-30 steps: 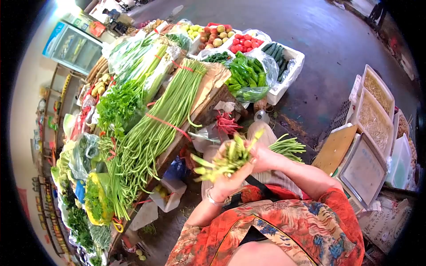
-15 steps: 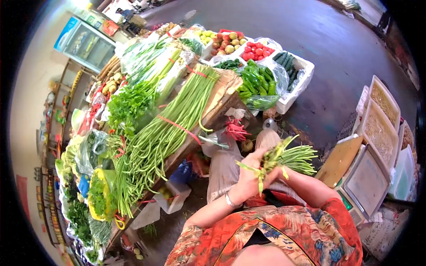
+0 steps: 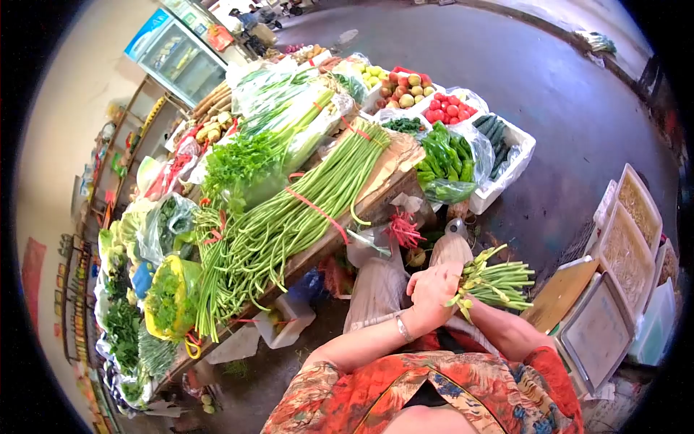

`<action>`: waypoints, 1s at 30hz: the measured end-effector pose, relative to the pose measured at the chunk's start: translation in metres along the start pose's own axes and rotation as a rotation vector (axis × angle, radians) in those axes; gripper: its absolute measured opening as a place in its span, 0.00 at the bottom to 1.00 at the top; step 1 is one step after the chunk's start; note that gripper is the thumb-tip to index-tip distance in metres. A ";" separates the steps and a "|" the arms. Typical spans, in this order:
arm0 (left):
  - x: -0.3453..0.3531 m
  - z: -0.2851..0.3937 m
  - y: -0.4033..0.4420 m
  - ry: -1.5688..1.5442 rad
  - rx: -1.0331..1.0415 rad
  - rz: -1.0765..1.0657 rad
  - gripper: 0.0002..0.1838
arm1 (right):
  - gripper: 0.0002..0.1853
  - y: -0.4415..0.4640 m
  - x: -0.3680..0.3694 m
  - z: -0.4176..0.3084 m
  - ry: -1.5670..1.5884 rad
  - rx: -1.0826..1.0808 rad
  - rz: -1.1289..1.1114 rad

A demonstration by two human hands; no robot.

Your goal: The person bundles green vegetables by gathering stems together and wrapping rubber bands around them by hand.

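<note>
A bunch of thin green stems with some leaves [image 3: 499,281] lies across my lap, its cut ends pointing right. My right hand [image 3: 468,302] is closed round its leafy end from below, mostly hidden by the stems and the other hand. My left hand [image 3: 434,293], with a bracelet [image 3: 403,329] on the wrist, presses against that leafy end. Its fingers are curled in, and what they hold is hidden. A few leaves stick out below the hands.
To my left, long green beans [image 3: 311,206] tied with red bands cover a slanted stall. Boxes of peppers [image 3: 444,155], tomatoes [image 3: 450,110] and cucumbers [image 3: 493,137] stand ahead. A flat scale [image 3: 596,329] and trays of pale goods [image 3: 623,249] are at my right.
My left hand has gone from working among the leaves to a tighter curl at the bunch's end. Fewer loose leaves stick out toward the left. The whole view has shifted slightly.
</note>
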State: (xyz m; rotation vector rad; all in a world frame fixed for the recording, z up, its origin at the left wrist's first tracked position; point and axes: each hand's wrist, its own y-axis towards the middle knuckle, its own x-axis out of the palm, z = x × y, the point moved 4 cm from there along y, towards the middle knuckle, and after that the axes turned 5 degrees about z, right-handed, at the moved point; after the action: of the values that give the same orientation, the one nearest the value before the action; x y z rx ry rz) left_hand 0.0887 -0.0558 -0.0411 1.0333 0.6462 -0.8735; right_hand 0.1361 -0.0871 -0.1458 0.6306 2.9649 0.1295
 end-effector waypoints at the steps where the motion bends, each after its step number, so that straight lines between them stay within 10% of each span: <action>1: -0.002 0.001 0.004 0.001 0.002 0.009 0.23 | 0.20 0.000 -0.001 0.001 0.012 -0.001 0.012; 4: -0.018 -0.009 0.008 -0.477 -0.384 0.007 0.17 | 0.20 0.002 -0.009 -0.006 0.040 -0.027 -0.003; 8: -0.042 -0.014 0.016 -1.169 -0.359 -0.190 0.56 | 0.20 0.004 -0.031 -0.033 0.083 -0.075 -0.115; 13: -0.035 -0.049 0.009 -0.887 -0.062 -0.468 0.53 | 0.39 0.002 -0.048 -0.071 0.414 0.045 -0.379; 18: 0.001 -0.036 -0.012 -1.533 -0.482 -0.402 0.43 | 0.28 -0.010 -0.047 -0.025 -0.119 -0.024 -0.257; 23: -0.017 -0.017 -0.012 -0.895 -0.224 -0.497 0.27 | 0.22 -0.037 -0.026 0.069 0.930 0.845 -0.113; 25: -0.023 -0.005 -0.008 -0.754 -0.190 -0.489 0.24 | 0.21 -0.035 -0.030 0.046 0.711 0.668 -0.222; 30: 0.028 -0.011 -0.039 -1.490 -0.530 -0.220 0.18 | 0.19 -0.023 -0.029 0.004 -0.035 0.113 -0.262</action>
State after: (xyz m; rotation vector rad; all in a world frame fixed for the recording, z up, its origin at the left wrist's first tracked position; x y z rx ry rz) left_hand 0.0690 -0.0633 -0.0854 -0.3043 -0.3102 -1.2821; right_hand 0.1542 -0.1195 -0.1495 0.2464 3.0024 -0.0707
